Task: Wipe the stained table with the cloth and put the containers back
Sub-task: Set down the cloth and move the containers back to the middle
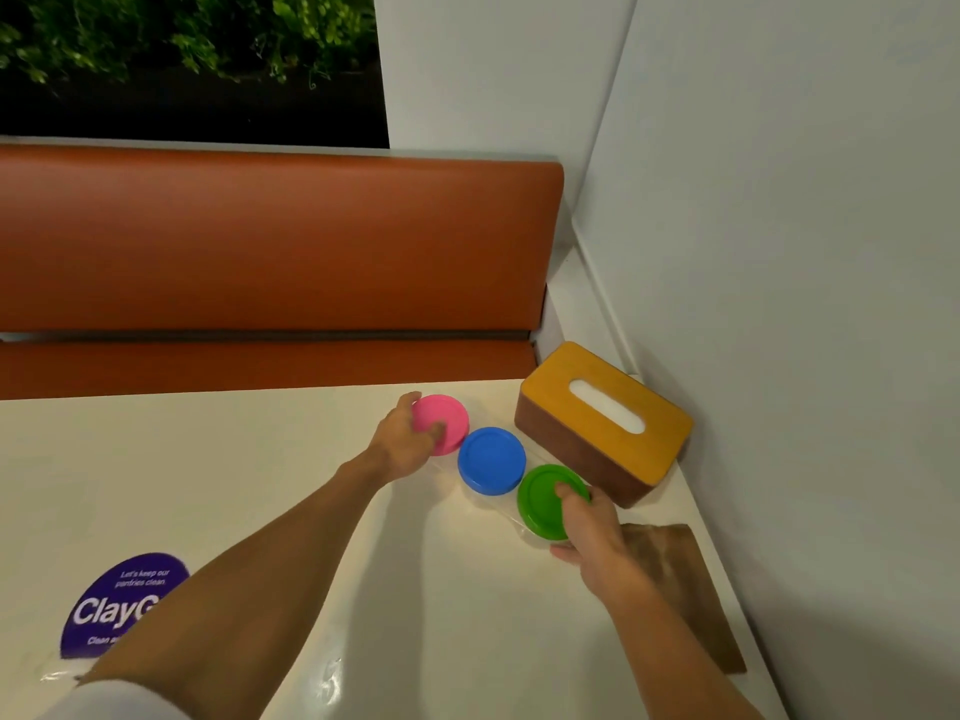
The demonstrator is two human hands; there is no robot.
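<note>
Three clear containers stand in a diagonal row on the cream table (260,485), next to a tissue box. My left hand (402,441) grips the pink-lidded container (445,420) at the far end, fingers curled over its lid. The blue-lidded container (491,459) stands untouched in the middle. My right hand (589,532) grips the green-lidded container (543,498) nearest me, thumb on the lid and fingers round its side. A brown cloth (691,589) lies flat by the table's right edge, partly hidden behind my right hand.
A wooden tissue box (602,423) sits in the back right corner against the white wall. An orange padded bench (270,252) runs behind the table. A purple round sticker (119,600) is on the table at front left.
</note>
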